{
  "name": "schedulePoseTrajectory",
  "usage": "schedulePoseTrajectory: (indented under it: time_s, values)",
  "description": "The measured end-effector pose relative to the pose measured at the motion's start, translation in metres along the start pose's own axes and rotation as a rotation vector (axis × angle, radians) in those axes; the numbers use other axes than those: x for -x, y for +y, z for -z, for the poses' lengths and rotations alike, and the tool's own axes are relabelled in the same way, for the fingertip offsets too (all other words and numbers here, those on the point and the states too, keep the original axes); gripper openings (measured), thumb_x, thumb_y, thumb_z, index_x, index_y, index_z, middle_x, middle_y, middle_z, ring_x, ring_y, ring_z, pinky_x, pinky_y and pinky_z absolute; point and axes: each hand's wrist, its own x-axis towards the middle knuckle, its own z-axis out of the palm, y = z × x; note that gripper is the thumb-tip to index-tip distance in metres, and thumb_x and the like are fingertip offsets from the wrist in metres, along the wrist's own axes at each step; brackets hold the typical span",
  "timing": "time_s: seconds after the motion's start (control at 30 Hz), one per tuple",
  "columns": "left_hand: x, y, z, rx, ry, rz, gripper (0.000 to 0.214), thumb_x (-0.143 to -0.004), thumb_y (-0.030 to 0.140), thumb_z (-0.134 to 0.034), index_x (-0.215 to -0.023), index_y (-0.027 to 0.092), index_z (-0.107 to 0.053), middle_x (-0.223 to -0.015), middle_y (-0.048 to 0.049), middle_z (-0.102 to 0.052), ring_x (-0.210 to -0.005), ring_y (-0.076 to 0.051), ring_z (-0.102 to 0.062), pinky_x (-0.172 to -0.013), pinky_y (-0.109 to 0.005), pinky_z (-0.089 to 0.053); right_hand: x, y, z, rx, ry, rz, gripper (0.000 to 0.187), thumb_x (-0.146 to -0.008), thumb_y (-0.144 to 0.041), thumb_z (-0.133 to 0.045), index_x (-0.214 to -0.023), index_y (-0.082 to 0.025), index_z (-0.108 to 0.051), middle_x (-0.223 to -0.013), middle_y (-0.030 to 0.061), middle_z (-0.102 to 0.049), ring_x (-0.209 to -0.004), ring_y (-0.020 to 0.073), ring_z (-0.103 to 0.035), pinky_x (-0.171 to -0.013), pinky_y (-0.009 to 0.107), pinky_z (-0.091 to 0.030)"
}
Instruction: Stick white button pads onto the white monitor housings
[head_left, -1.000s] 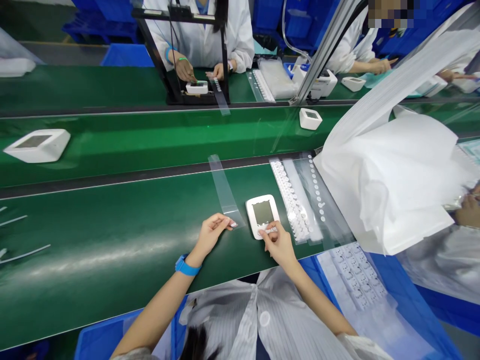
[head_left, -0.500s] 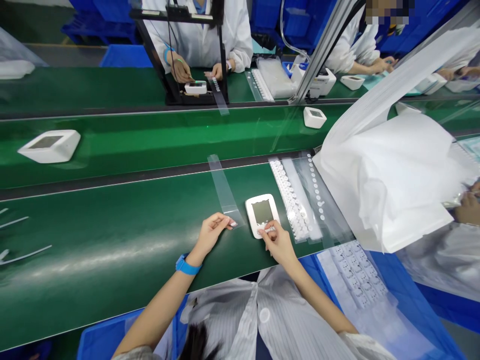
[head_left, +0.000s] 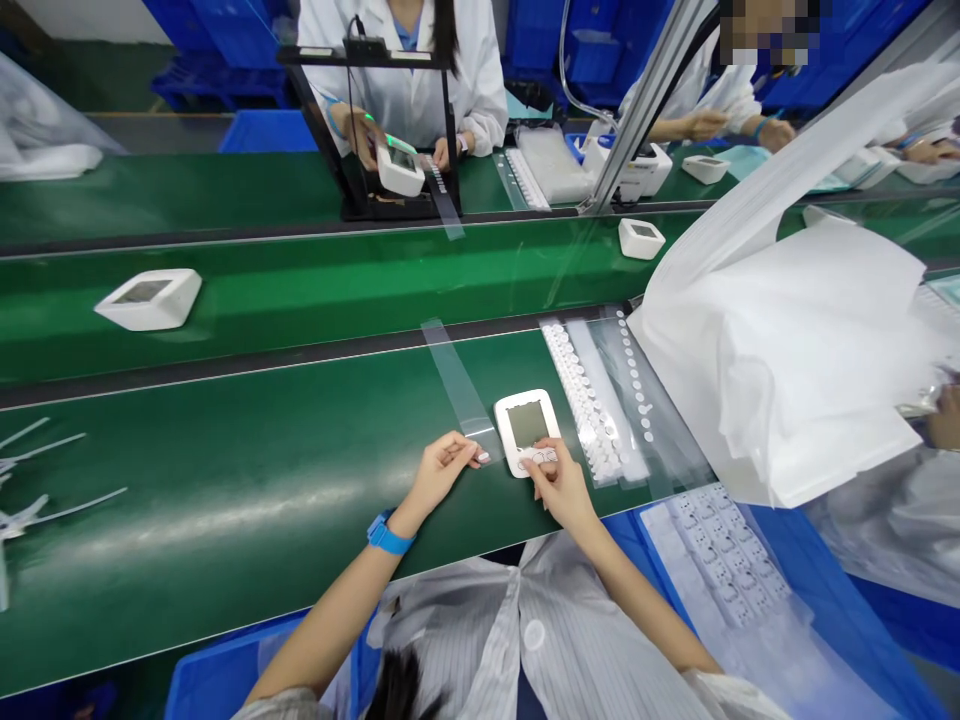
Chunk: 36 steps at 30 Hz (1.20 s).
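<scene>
A white device with a grey screen [head_left: 527, 424] lies face up on the green work surface. My right hand [head_left: 561, 487] is at its lower right edge, thumb and forefinger closed over the lower front, where small button outlines show. The curled fingers hide part of that corner. To the left, my left hand [head_left: 444, 474] pinches the near end of a clear plastic strip [head_left: 459, 385], and small white pieces show at the fingertips. The strip's far end lies over the dark rail. A blue band [head_left: 388, 534] is around my left wrist.
Clear sheets with white round pieces [head_left: 589, 415] lie right of the device, beside a large white foam sheet [head_left: 780, 370]. Other white devices [head_left: 150, 299] sit on the belt beyond. White strips [head_left: 30, 515] lie at left. Printed label sheets [head_left: 731, 550] rest in a blue bin. Co-workers sit opposite.
My view has shifted slightly. Both hands keep nearly the same hold, and more button outlines show on my device. The co-worker opposite has raised and tilted another device.
</scene>
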Motion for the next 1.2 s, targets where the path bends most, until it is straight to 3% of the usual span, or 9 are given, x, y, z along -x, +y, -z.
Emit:
schedulePoseTrajectory:
  time_s: [0.2, 0.3, 0.4, 0.67, 0.83, 0.97, 1.07, 1.2]
  values:
    - [0.002, -0.003, -0.009, 0.031, 0.005, 0.016, 0.028, -0.077, 0.042, -0.072, -0.077, 0.015, -0.068, -0.075, -0.0046, -0.073, -0.071, -0.015, -0.068, -0.068, -0.026, -0.056, 0.002, -0.006, -0.011, 0.093, 0.064, 0.234, 0.020, -0.093, -0.040, -0.049, -0.093, -0.023, -0.060, -0.048, -0.0052, -0.055, -0.042, 0.0136, -0.052, -0.048, 0.025, -0.041]
    - [0.004, -0.004, -0.012, 0.080, -0.019, 0.050, 0.027, -0.076, 0.041, -0.073, -0.078, 0.015, -0.068, -0.074, -0.0040, -0.072, -0.070, -0.015, -0.068, -0.069, -0.026, -0.056, -0.001, -0.007, -0.023, 0.173, 0.057, 0.397, 0.023, -0.094, -0.036, -0.048, -0.093, -0.022, -0.067, -0.068, 0.0018, -0.070, -0.054, 0.0153, -0.063, -0.056, 0.027, -0.047]
    - [0.005, -0.005, -0.013, 0.121, -0.031, 0.081, 0.028, -0.076, 0.041, -0.073, -0.079, 0.015, -0.068, -0.073, -0.0041, -0.073, -0.068, -0.015, -0.068, -0.070, -0.028, -0.057, -0.005, -0.004, -0.031, 0.223, 0.065, 0.482, 0.024, -0.095, -0.032, -0.047, -0.093, -0.022, -0.069, -0.084, 0.0052, -0.075, -0.064, 0.0169, -0.068, -0.060, 0.027, -0.050]
    - [0.006, -0.005, -0.014, 0.127, -0.005, 0.078, 0.028, -0.073, 0.041, -0.076, -0.077, 0.015, -0.069, -0.071, -0.0036, -0.073, -0.067, -0.015, -0.069, -0.070, -0.028, -0.057, -0.004, 0.000, -0.038, 0.225, 0.075, 0.379, 0.026, -0.095, -0.037, -0.047, -0.092, -0.019, -0.066, -0.056, -0.0012, -0.062, -0.045, 0.0134, -0.055, -0.048, 0.025, -0.039]
    - [0.007, -0.005, -0.012, 0.096, 0.028, 0.091, 0.028, -0.074, 0.042, -0.075, -0.078, 0.015, -0.068, -0.073, -0.0048, -0.074, -0.068, -0.016, -0.070, -0.071, -0.029, -0.056, 0.006, -0.011, -0.042, 0.205, 0.003, 0.306, 0.024, -0.095, -0.037, -0.046, -0.092, -0.020, -0.062, -0.052, -0.0045, -0.053, -0.045, 0.0122, -0.050, -0.049, 0.024, -0.036]
    - [0.004, -0.004, -0.007, 0.162, 0.122, 0.090, 0.029, -0.075, 0.044, -0.074, -0.079, 0.016, -0.067, -0.077, -0.0053, -0.075, -0.072, -0.017, -0.071, -0.073, -0.028, -0.056, 0.017, -0.018, -0.022, 0.110, -0.143, 0.202, 0.022, -0.095, -0.038, -0.046, -0.089, -0.021, -0.059, -0.049, -0.0062, -0.049, -0.045, 0.0118, -0.048, -0.049, 0.023, -0.036]
    - [0.002, -0.003, -0.005, 0.184, 0.134, 0.088, 0.030, -0.074, 0.044, -0.075, -0.079, 0.016, -0.066, -0.075, -0.0047, -0.075, -0.072, -0.017, -0.071, -0.072, -0.027, -0.055, 0.015, -0.013, 0.010, 0.104, -0.029, 0.102, 0.022, -0.094, -0.040, -0.046, -0.089, -0.021, -0.055, -0.056, -0.0042, -0.054, -0.050, 0.0139, -0.052, -0.052, 0.025, -0.039]
    - [0.002, -0.002, -0.005, 0.163, 0.129, 0.091, 0.028, -0.075, 0.043, -0.075, -0.079, 0.016, -0.066, -0.076, -0.0050, -0.075, -0.073, -0.017, -0.071, -0.071, -0.028, -0.055, 0.001, 0.004, 0.042, 0.231, 0.152, 0.088, 0.022, -0.092, -0.040, -0.047, -0.084, -0.021, -0.054, -0.077, 0.0033, -0.059, -0.067, 0.0186, -0.056, -0.063, 0.032, -0.046]
